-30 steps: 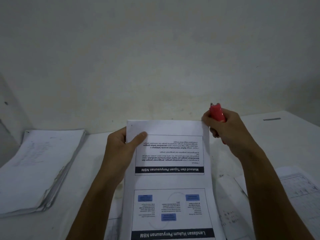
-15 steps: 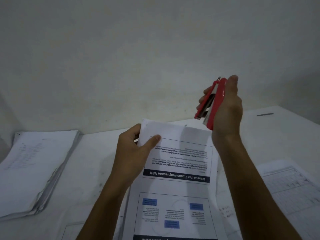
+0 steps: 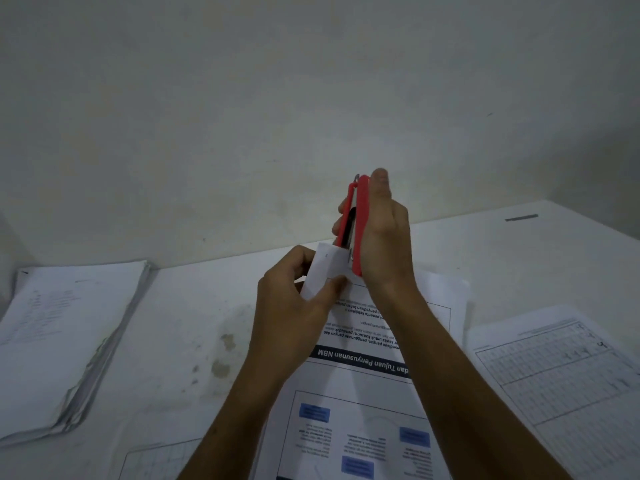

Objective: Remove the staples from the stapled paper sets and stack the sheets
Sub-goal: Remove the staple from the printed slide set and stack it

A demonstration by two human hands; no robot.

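A stapled paper set (image 3: 360,386) with printed slides lies upside down to me, its far left corner lifted off the table. My left hand (image 3: 294,299) pinches that corner between thumb and fingers. My right hand (image 3: 384,237) grips a red stapler (image 3: 358,223) held upright, thumb along its back. The stapler's lower end touches the lifted corner right beside my left thumb. The staple itself is too small to make out.
A thick stack of loose sheets (image 3: 59,344) sits at the left of the white table (image 3: 194,327). Sheets with printed tables lie at the right (image 3: 568,379) and at the bottom left (image 3: 159,459). A wall rises just behind the table. A dark strip (image 3: 521,217) lies far right.
My right hand turned the stapler upright and brought it down onto the paper's far left corner. My left hand shifted right and bent that corner up.
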